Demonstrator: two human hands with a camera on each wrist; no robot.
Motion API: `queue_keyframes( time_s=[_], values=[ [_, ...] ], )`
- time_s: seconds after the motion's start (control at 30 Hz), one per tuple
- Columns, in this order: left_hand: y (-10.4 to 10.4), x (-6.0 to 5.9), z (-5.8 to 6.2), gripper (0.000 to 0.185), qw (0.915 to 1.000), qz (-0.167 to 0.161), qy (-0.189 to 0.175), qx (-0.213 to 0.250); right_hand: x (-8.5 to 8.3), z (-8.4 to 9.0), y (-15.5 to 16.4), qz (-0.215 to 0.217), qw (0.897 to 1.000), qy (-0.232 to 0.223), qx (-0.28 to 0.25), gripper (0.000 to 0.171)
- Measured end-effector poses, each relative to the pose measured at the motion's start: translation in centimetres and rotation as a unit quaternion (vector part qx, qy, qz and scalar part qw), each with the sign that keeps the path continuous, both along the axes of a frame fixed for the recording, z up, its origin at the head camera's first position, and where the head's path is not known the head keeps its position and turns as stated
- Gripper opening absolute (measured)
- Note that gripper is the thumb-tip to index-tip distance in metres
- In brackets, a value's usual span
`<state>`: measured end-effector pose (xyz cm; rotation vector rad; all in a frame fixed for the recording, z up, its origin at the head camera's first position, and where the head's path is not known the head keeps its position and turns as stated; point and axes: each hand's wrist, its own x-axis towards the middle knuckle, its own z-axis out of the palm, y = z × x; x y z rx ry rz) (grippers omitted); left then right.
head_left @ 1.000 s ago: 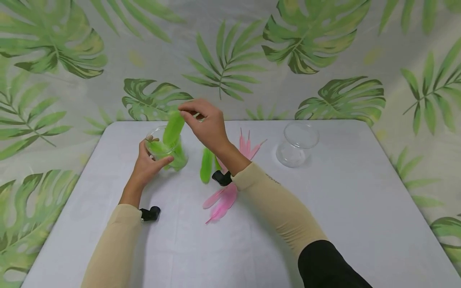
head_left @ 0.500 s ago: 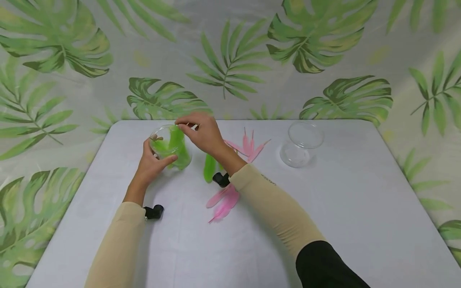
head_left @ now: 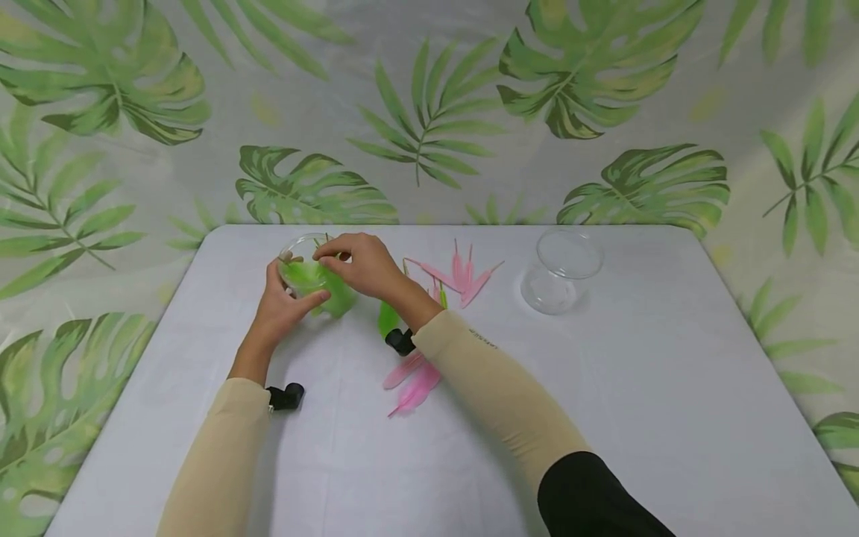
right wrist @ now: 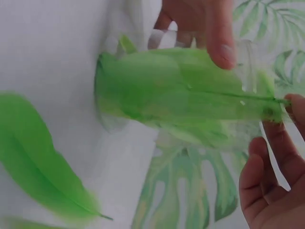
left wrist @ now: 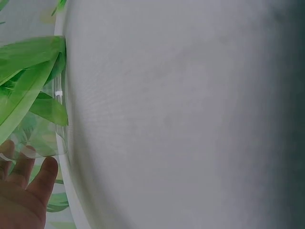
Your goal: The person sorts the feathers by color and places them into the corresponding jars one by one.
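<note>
On the left of the table my left hand (head_left: 282, 302) grips a clear jar (head_left: 298, 245), fingers around the far side and thumb on the near side. Several green feathers (head_left: 335, 294) fill the jar. At its mouth my right hand (head_left: 365, 265) pinches the quill of a green feather (right wrist: 190, 90) between thumb and finger. That feather's vane lies inside the jar in the right wrist view. The left wrist view shows fingertips (left wrist: 46, 174) against the jar's wall. A loose green feather (head_left: 388, 319) lies beside the right wrist, partly hidden by the forearm.
Several pink feathers (head_left: 459, 272) lie fanned out beyond the right forearm, and more pink feathers (head_left: 416, 384) lie nearer. A second clear jar (head_left: 553, 283), with no feathers visible inside, stands on the right of the white table (head_left: 637, 388). A leaf-patterned cloth hangs behind.
The right hand has come down toward the jar's mouth, lowering the green feather from above the rim into the jar. The left hand keeps its hold on the jar.
</note>
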<state>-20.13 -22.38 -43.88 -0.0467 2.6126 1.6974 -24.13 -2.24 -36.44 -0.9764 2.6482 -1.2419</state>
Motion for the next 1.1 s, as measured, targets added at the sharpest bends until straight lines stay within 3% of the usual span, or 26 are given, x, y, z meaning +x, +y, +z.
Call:
queue_keyframes(
  time_s=[0.3, 0.57, 0.7, 0.87, 0.97, 1.1],
  values=[
    [0.0, 0.0, 0.1, 0.102, 1.0000, 0.002, 0.003, -0.001, 0.3, -0.7, -0.4, -0.021, 1.000, -0.001, 0.010, 0.030],
    [0.0, -0.1, 0.2, 0.104, 0.9999, 0.008, -0.006, -0.009, 0.3, -0.9, 0.9, -0.070, 0.996, 0.027, -0.041, 0.044],
    [0.1, -0.1, 0.3, 0.104, 0.9999, 0.013, -0.005, -0.007, -0.4, -0.7, 2.2, -0.105, 0.990, -0.023, -0.088, 0.042],
    [0.1, -0.2, 0.3, 0.104, 0.9999, 0.010, -0.012, -0.003, -2.1, -1.7, 4.7, -0.198, 0.965, -0.117, -0.127, 0.031],
    [0.0, -0.1, 0.2, 0.105, 0.9998, 0.011, -0.018, -0.007, -2.9, -2.8, 6.2, -0.227, 0.958, -0.132, -0.115, 0.028],
    [-0.1, 0.0, 0.2, 0.105, 0.9997, 0.011, -0.021, -0.010, -3.4, -4.1, 7.3, -0.236, 0.959, -0.132, -0.087, 0.029]
  ],
)
